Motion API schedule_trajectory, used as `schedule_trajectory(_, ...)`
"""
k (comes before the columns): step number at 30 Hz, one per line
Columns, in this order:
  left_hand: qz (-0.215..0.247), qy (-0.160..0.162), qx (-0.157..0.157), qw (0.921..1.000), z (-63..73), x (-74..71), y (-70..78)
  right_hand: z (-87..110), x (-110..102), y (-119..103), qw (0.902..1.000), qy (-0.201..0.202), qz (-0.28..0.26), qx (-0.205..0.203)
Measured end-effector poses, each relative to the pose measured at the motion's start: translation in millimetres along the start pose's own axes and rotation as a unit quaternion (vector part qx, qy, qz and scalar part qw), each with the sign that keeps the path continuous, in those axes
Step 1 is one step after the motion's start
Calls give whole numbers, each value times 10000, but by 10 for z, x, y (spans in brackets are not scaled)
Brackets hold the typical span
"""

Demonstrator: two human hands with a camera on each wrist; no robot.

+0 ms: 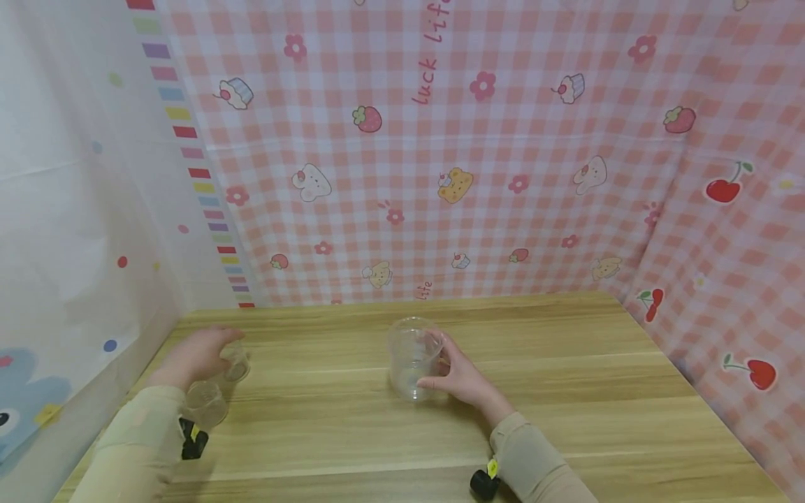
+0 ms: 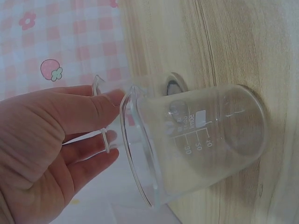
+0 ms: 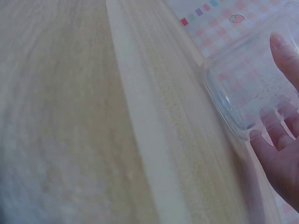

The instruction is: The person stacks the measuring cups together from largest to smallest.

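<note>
Two small clear beakers stand at the left of the table. My left hand (image 1: 195, 356) reaches over the nearer beaker (image 1: 206, 406) and pinches the rim of the farther beaker (image 1: 237, 366) between thumb and fingers. In the left wrist view the nearer beaker (image 2: 201, 140) shows white markings, with 50ml among them, and partly covers the farther one. At mid-table my right hand (image 1: 464, 377) holds a larger clear cup (image 1: 409, 363) from its right side. The right wrist view shows the thumb (image 3: 285, 56) and fingers spread around the wall of this cup (image 3: 238, 88).
The wood-grain table (image 1: 327, 433) meets a pink checked cloth (image 1: 402, 230) at its back edge. A white cloth (image 1: 69, 209) hangs along the left side, and more checked cloth (image 1: 748, 279) hangs on the right.
</note>
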State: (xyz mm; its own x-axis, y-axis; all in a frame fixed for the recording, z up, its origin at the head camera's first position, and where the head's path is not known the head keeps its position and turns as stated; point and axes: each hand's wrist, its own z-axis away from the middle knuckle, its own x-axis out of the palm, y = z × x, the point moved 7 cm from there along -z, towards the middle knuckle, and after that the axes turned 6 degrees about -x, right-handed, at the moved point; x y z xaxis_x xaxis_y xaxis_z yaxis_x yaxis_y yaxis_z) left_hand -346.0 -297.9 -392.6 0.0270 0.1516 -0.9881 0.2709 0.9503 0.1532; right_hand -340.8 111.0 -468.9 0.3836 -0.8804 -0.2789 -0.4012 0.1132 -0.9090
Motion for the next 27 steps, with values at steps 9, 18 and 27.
schedule_trajectory(9, -38, 124, 228, 9997, 14, -12, 22, -2, -2, -2, 10000, -24, 60, 14)
schedule_trajectory(18, 73, 157, 223, 9996, -1, -9, 17, -9, 3, -3, 10000, 33, 8, -16)
schedule_trajectory(27, 159, 232, 261, 9993, -3, -23, 22, -5, 4, -14, 10000, -1, 47, -26)
